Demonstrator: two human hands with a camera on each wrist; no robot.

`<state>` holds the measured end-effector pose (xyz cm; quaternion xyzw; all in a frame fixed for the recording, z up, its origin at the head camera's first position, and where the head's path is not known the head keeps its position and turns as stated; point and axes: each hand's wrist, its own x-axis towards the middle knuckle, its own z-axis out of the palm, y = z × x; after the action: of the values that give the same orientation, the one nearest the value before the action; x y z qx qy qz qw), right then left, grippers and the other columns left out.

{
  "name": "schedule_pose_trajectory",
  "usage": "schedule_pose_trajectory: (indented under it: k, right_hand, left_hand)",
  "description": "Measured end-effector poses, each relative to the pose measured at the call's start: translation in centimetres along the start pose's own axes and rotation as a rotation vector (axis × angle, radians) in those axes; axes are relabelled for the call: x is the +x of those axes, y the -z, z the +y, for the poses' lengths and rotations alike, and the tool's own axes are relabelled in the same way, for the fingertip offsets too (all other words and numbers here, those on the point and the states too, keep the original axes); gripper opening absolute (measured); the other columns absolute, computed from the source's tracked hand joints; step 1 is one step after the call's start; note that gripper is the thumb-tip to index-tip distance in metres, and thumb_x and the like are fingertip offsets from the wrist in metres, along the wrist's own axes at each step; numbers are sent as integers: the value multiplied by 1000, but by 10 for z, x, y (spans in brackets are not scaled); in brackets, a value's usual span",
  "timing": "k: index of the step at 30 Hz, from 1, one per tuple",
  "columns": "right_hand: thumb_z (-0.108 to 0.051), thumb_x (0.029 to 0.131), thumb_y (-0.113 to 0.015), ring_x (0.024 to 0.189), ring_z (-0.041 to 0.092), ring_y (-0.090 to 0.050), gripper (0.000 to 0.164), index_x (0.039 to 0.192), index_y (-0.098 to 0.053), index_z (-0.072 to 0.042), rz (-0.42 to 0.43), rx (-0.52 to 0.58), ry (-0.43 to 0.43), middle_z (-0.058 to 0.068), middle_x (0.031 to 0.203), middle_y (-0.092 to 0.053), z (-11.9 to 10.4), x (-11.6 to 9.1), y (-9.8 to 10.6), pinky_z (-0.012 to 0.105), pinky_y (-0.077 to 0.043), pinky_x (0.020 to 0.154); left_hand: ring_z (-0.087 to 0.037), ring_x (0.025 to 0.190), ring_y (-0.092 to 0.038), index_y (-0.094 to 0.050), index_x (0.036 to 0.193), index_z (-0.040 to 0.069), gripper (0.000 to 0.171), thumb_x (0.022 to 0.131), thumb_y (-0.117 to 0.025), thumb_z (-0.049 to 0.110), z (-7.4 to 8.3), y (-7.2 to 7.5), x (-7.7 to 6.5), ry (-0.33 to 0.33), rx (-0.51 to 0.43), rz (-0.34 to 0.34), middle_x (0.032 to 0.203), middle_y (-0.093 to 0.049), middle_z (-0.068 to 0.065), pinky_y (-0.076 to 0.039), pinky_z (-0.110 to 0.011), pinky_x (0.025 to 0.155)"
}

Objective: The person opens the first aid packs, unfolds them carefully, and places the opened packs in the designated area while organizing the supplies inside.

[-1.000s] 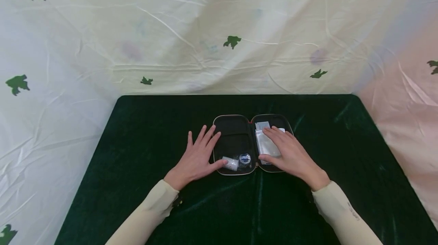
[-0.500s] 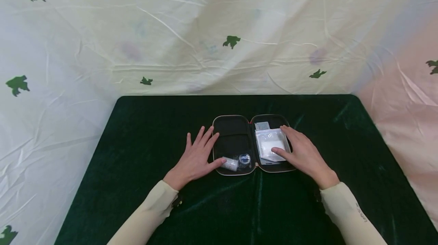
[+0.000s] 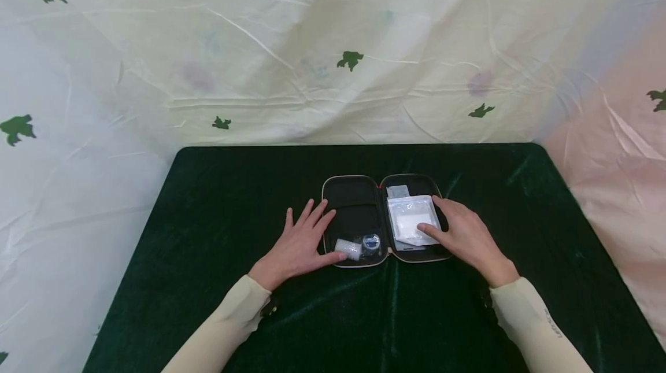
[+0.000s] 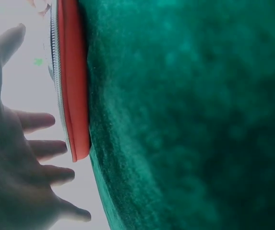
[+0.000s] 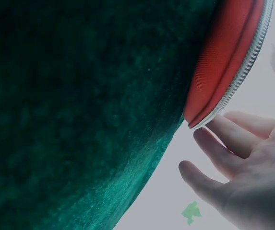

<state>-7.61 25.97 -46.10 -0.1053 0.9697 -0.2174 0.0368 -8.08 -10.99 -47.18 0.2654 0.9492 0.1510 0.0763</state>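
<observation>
A zip case (image 3: 354, 220) lies unfolded flat, black inside and red outside in the wrist views. My left hand (image 3: 295, 247) is spread at the case's left edge, its thumb near a white roll in clear wrap (image 3: 348, 248). Beside that roll sits a small blue-and-white round item (image 3: 371, 243). In the right half lie flat white packets (image 3: 412, 217) in clear wrap. My right hand (image 3: 470, 238) is at the right edge, thumb over the packets' side and fingers along the rim. In the right wrist view its fingers (image 5: 223, 151) look loosely bent by the zipper.
A dark green velvety cloth covers the table (image 3: 234, 199) under the case. Pale fabric (image 3: 260, 61) printed with green leaf and bird shapes hangs behind and at both sides.
My right hand has moved right, off the white packets to the case's right rim, uncovering them. My left hand stays at the left edge, with its fingertips slightly lower.
</observation>
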Motion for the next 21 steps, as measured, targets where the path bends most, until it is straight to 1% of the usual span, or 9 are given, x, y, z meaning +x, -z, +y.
schedule_pose_trajectory:
  k: [3, 6, 11, 14, 16, 18, 21]
  right_hand:
    - [-65, 86, -57, 128, 43, -41, 88, 144, -42, -1, -8, 13, 4, 25, 142, -44, 2, 4, 2, 63, -34, 100]
    - [-61, 86, -61, 129, 43, -40, 85, 143, -43, -1, -14, 25, 5, 24, 141, -46, 3, 8, 3, 63, -34, 100]
    - [-45, 86, -71, 130, 43, -39, 76, 141, -45, -1, -1, 55, 10, 25, 140, -46, 7, 14, 6, 64, -32, 100]
    - [-37, 85, -74, 129, 43, -40, 74, 142, -44, -1, 32, 91, 17, 24, 136, -50, 8, 16, 8, 64, -33, 100]
    - [-34, 85, -75, 125, 41, -44, 73, 143, -43, -2, 58, 120, 22, 22, 131, -54, 8, 18, 9, 63, -35, 98]
    - [-29, 86, -75, 116, 38, -50, 72, 144, -41, -3, 82, 156, 32, 20, 124, -57, 9, 19, 9, 59, -40, 94]
    - [-23, 88, -73, 100, 29, -58, 69, 145, -40, -4, 99, 211, 30, 16, 117, -58, 9, 22, 9, 48, -48, 83]
  left_hand:
    - [-32, 147, -2, -29, 153, 23, 97, 78, -49, 81, 1, -1, 2, -4, 1, -11, 162, -6, -3, -6, -68, 108]
    - [-34, 147, -2, -30, 153, 22, 99, 76, -55, 79, 2, -2, 4, -11, 4, -5, 162, -6, -5, -7, -69, 107]
    - [-36, 146, -3, -32, 152, 21, 101, 74, -60, 78, 3, -2, 9, -8, -6, 4, 162, -6, -7, -7, -70, 107]
    - [-35, 146, -2, -31, 152, 21, 102, 73, -60, 78, 4, -2, 12, 1, -10, 1, 162, -6, -6, -7, -69, 107]
    - [-35, 146, -1, -30, 153, 22, 102, 73, -60, 78, 5, -2, 14, 6, -10, 0, 162, -5, -6, -8, -69, 107]
    - [-35, 146, -1, -30, 153, 22, 102, 73, -60, 78, 5, -2, 15, 9, -8, 3, 162, -5, -6, -8, -69, 107]
    - [-35, 146, -2, -31, 152, 21, 102, 73, -60, 78, 6, -3, 18, 9, -6, 9, 162, -6, -7, -9, -69, 107]
